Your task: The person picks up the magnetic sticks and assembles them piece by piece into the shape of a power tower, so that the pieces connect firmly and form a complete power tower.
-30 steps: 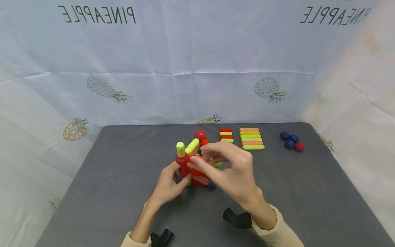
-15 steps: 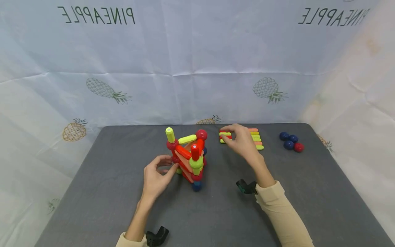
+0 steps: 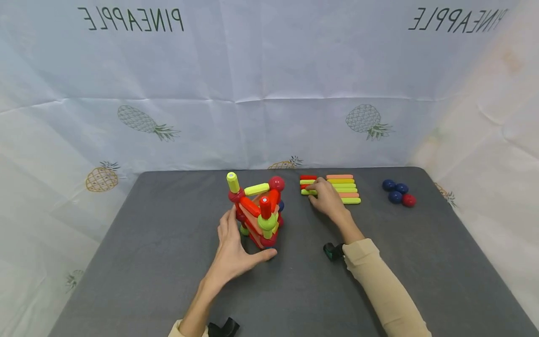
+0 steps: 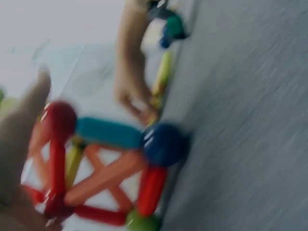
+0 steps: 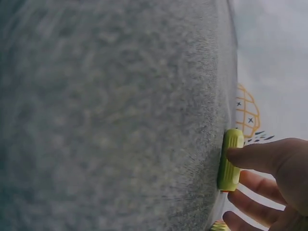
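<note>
A tower of toy building sticks and balls (image 3: 251, 208) in red, orange, yellow-green and blue stands on the dark table. My left hand (image 3: 233, 256) is beside its near left side, fingers extended against it and thumb stretched out across its front. Blurred in the left wrist view, a blue ball (image 4: 165, 144) sits at the tower's foot. Farther right, my right hand (image 3: 330, 202) reaches into the short column of loose sticks. The right wrist view shows its thumb on a ribbed yellow-green stick (image 5: 234, 137), with fingers on the stick's other side, pinching it.
A longer column of orange and yellow-green sticks (image 3: 340, 177) lies right of the short one, partly behind my right hand. Several blue balls (image 3: 395, 197) and one red ball (image 3: 409, 200) sit toward the right edge. A pineapple-print cloth (image 3: 252, 135) hangs behind the table (image 3: 147, 262).
My right hand has left the tower and moved to the short stick column. The tower has turned, showing an upright red stick in front. My left hand has released its pinch and spread around it.
</note>
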Demonstrator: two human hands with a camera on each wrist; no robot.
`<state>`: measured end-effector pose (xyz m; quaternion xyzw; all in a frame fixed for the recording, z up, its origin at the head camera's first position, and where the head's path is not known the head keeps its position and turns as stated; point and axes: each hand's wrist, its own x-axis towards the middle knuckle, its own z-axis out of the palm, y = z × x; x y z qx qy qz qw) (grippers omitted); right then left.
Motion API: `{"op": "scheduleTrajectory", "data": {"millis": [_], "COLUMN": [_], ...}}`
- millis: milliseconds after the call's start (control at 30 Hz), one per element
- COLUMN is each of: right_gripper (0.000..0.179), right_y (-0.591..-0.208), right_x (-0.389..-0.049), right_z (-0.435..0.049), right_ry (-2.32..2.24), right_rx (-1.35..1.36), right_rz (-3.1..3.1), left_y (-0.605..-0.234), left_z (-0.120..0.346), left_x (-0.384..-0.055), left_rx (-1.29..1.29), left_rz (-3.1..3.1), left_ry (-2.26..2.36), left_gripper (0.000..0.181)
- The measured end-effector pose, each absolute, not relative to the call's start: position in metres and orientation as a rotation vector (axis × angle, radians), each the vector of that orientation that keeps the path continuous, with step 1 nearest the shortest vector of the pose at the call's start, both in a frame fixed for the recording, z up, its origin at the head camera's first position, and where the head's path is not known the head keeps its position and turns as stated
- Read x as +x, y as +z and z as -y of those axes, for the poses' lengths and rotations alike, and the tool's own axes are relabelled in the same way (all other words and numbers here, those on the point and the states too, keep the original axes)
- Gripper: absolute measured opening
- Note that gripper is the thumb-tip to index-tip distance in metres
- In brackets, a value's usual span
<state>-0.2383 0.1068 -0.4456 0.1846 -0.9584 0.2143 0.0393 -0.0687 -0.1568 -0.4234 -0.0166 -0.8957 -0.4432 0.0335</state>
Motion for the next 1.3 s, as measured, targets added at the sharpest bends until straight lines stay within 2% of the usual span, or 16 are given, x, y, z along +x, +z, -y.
{"op": "scheduleTrajectory", "data": {"millis": [167, 367, 500, 600, 800, 933, 1100, 1300], "right_gripper": [0.022, 0.032, 0.029, 0.029, 0.033, 0.032, 0.029, 0.028], "right_y": [-0.447, -0.446, -0.44, -0.423, -0.366, -0.338, -0.322, -0.319], "right_x": [-0.239, -0.239, -0.236, -0.231, -0.2, -0.172, -0.147, -0.137], "right_z": [-0.106, -0.107, -0.11, -0.11, -0.101, -0.093, -0.086, -0.083], "right_ry": [0.736, 0.837, 0.981, 1.173, 1.692, 1.938, 1.964, 1.855], "right_rx": [0.579, 0.612, 0.654, 0.659, 0.622, 0.773, 1.0, 1.091], "right_rz": [2.966, 3.043, 2.931, 2.772, 2.433, 2.208, 2.139, 2.216], "left_y": [-0.428, -0.429, -0.43, -0.432, -0.435, -0.436, -0.437, -0.436], "left_z": [0.146, 0.155, 0.165, 0.171, 0.179, 0.181, 0.183, 0.185], "left_x": [-0.069, -0.072, -0.075, -0.077, -0.08, -0.081, -0.08, -0.078], "left_rx": [0.002, -0.127, -0.225, -0.308, -0.475, -0.565, -0.642, -0.662], "left_rz": [2.605, 2.548, 2.559, 2.554, 2.531, 2.523, 2.524, 2.548], "left_ry": [-1.339, -1.369, -1.404, -1.433, -1.457, -1.451, -1.428, -1.429], "left_gripper": [0.125, 0.112, 0.108, 0.106, 0.1, 0.098, 0.094, 0.092]}}
